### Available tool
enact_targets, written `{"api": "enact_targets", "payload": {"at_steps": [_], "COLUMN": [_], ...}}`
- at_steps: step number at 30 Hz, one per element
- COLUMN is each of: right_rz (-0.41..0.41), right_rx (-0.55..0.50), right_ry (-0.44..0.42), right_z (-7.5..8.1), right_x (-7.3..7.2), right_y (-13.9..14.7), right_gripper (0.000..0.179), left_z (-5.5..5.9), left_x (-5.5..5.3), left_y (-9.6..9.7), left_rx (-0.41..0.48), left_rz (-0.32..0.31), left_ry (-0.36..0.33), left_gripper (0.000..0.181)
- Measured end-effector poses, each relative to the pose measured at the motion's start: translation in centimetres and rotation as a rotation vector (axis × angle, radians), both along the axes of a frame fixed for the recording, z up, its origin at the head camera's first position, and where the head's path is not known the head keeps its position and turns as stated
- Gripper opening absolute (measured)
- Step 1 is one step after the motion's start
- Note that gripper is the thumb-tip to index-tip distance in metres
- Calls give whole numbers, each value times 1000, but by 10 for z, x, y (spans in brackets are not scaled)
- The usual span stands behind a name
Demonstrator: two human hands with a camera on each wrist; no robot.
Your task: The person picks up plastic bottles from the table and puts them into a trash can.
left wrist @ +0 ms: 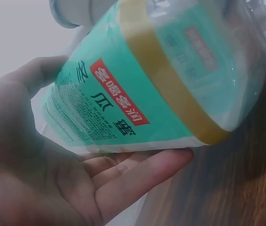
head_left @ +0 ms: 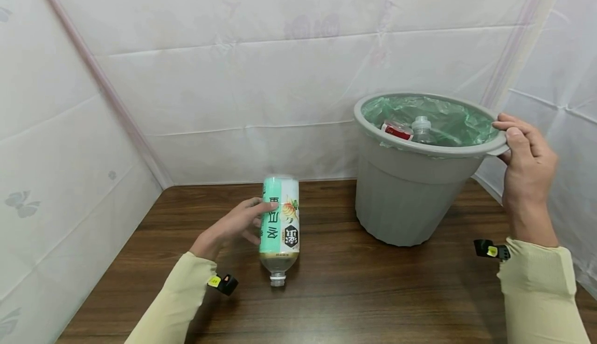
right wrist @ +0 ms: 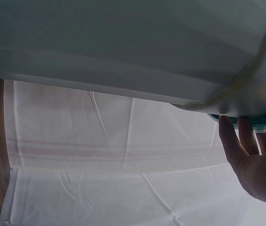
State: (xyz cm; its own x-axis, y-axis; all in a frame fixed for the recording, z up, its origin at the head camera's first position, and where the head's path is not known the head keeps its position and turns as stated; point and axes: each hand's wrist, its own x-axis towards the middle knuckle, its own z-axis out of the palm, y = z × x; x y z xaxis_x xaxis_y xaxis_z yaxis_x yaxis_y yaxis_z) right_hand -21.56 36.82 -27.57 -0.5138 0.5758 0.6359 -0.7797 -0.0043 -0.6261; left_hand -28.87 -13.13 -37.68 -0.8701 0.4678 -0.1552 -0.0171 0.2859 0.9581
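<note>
My left hand grips a plastic drink bottle with a green and white label. Its neck points toward me in the head view, and clear plastic shows there. From the left wrist view, my thumb lies along one side of the bottle and the fingers reach under it. At the right, my right hand holds the rim of a grey trash bin, thumb on the near side. In the right wrist view the fingers are at the bin's edge.
A green plastic bag lines the bin. Inside it are a clear bottle with a pale cap and a red-labelled container. The wooden table meets white fabric walls at the back and sides.
</note>
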Motion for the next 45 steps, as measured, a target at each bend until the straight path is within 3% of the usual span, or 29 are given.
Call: {"api": "enact_targets", "payload": {"at_steps": [10,19,26,36,45], "right_rz": [-19,-24,-29,-46,-29], "right_rx": [25,39,54,81,55], "right_ry": [-21,-44,-53,-68,-42], "right_z": [1,0,0,0,-2], "right_x": [2,3,3,1,0], "right_y": [0,0,-1,-1,-2], "right_gripper": [24,24,25,25,25], "left_z": [3,11,17,30,53], "left_x": [2,5,7,12,13], "left_y": [10,16,21,28,41], "left_rx": [43,118,147,248,317], "left_rz": [4,-59,-38,52,22], "left_ry": [-13,-6,-18,-45,-38], "left_gripper": [69,68,69,69,66]}}
